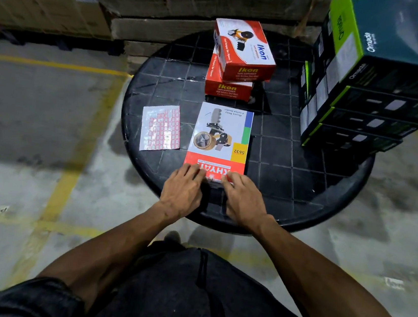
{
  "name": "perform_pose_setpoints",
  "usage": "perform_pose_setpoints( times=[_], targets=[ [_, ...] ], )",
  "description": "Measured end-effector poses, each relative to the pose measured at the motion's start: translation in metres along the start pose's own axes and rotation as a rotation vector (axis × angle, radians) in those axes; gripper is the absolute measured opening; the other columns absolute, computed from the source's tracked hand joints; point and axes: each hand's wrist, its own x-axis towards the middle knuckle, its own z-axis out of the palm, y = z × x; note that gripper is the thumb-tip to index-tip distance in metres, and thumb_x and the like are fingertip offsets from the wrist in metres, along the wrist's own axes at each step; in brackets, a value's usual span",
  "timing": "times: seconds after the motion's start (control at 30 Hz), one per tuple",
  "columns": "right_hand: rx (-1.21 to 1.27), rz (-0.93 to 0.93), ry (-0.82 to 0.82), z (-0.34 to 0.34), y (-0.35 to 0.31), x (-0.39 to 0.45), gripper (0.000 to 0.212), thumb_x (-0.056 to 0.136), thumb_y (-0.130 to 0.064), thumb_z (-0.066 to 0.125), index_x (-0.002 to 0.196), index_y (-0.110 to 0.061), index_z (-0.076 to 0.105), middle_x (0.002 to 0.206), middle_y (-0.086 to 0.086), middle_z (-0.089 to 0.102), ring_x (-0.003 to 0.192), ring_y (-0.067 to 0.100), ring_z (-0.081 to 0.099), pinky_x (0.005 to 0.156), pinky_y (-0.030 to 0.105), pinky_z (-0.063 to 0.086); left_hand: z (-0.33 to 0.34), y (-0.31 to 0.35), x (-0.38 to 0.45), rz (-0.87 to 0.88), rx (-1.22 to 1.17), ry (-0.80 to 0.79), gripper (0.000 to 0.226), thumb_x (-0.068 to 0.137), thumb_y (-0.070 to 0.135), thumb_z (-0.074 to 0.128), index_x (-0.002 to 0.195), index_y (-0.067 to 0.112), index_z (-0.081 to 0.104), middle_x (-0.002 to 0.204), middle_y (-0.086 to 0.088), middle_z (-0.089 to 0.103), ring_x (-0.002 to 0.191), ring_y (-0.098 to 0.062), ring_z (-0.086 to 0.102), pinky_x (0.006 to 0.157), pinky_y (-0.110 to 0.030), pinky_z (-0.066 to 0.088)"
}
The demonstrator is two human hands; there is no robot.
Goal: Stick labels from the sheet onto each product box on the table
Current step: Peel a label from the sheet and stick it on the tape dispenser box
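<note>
A white and red tape dispenser box (220,136) lies flat near the front of the round black table (307,171). My left hand (182,190) and my right hand (242,200) both rest on its near red edge, fingers laid fairly straight over the edge. To the left of this box lies the label sheet (161,128) with several small red-bordered labels. Behind it two red Ikon boxes (240,56) are stacked, the upper one turned askew.
A stack of dark boxes with green edges (364,104) stands on the table's right side, with a larger teal box (404,37) on top. Big brown cartons (143,3) line the back. The concrete floor has yellow lines (68,166).
</note>
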Motion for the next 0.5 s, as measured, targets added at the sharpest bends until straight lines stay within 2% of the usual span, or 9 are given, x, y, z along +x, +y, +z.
perform_pose_setpoints(
  times=[0.1, 0.2, 0.4, 0.5],
  targets=[
    [0.058, -0.007, 0.099, -0.001, 0.001, 0.001, 0.045, 0.076, -0.012, 0.07, 0.119, 0.0, 0.062, 0.112, 0.016, 0.062, 0.098, 0.031, 0.059, 0.088, 0.04, 0.052, -0.004, -0.009, 0.003, -0.076, -0.021, 0.012, 0.045, 0.089, 0.03, 0.053, 0.13, 0.012, 0.051, 0.128, -0.009, 0.053, 0.116, -0.027, 0.049, 0.097, -0.04, 0.043],
    [0.133, 0.006, 0.17, -0.002, 0.005, 0.009, 0.025, 0.088, -0.015, 0.064, 0.109, -0.002, 0.066, 0.104, 0.013, 0.063, 0.089, 0.026, 0.058, 0.076, 0.04, 0.055, -0.007, -0.019, 0.012, -0.113, -0.025, 0.027, 0.039, 0.093, 0.034, 0.047, 0.125, 0.012, 0.053, 0.126, -0.009, 0.054, 0.114, -0.026, 0.05, 0.096, -0.04, 0.044],
    [0.199, 0.09, 0.17, -0.011, 0.013, 0.04, 0.025, 0.091, -0.025, 0.065, 0.103, -0.003, 0.068, 0.101, 0.011, 0.063, 0.086, 0.026, 0.06, 0.073, 0.04, 0.054, -0.021, -0.039, 0.052, -0.152, -0.031, 0.08, 0.037, 0.099, 0.039, 0.04, 0.116, 0.011, 0.058, 0.119, -0.009, 0.059, 0.106, -0.024, 0.054, 0.091, -0.038, 0.045],
    [0.237, 0.167, 0.122, -0.022, 0.022, 0.064, 0.03, 0.092, -0.028, 0.063, 0.111, -0.005, 0.066, 0.107, 0.009, 0.062, 0.092, 0.023, 0.059, 0.081, 0.036, 0.051, -0.029, -0.051, 0.085, -0.152, -0.036, 0.09, 0.037, 0.099, 0.039, 0.04, 0.115, 0.011, 0.059, 0.119, -0.008, 0.059, 0.106, -0.023, 0.053, 0.089, -0.037, 0.045]
  ],
)
